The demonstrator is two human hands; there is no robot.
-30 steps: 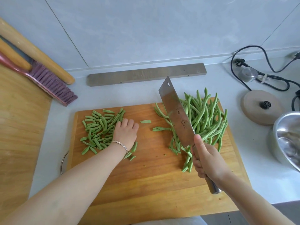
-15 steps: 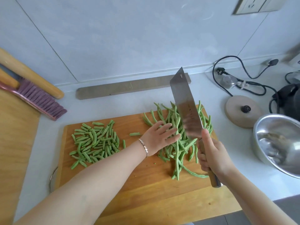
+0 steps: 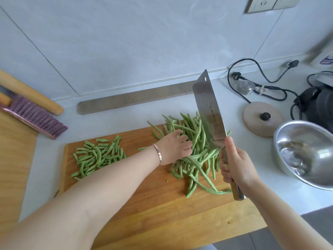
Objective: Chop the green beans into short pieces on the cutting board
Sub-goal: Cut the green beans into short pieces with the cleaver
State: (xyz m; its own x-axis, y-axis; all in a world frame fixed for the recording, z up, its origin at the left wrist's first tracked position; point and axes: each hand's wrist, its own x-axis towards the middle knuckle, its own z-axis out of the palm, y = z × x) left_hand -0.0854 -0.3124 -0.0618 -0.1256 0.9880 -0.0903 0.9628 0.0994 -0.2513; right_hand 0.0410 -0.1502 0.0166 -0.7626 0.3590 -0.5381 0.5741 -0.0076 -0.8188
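Lying tangled on the right half of the wooden cutting board [image 3: 171, 210], the long green beans [image 3: 196, 141] look light, bendy and apt to roll, so they are best gathered mid-length into a bundle. The left hand [image 3: 173, 147] rests spread on them. The right hand [image 3: 236, 168] grips a raised cleaver [image 3: 207, 112]. Cut pieces [image 3: 97, 157] sit to the left. Around them are a pale counter [image 3: 270, 192], a tiled wall and a steel bowl [image 3: 306, 134].

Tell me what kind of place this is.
Most likely a home kitchen counter: a wooden cutting board with whole green beans, a cleaver in the right hand, plus a steel bowl and wall socket.
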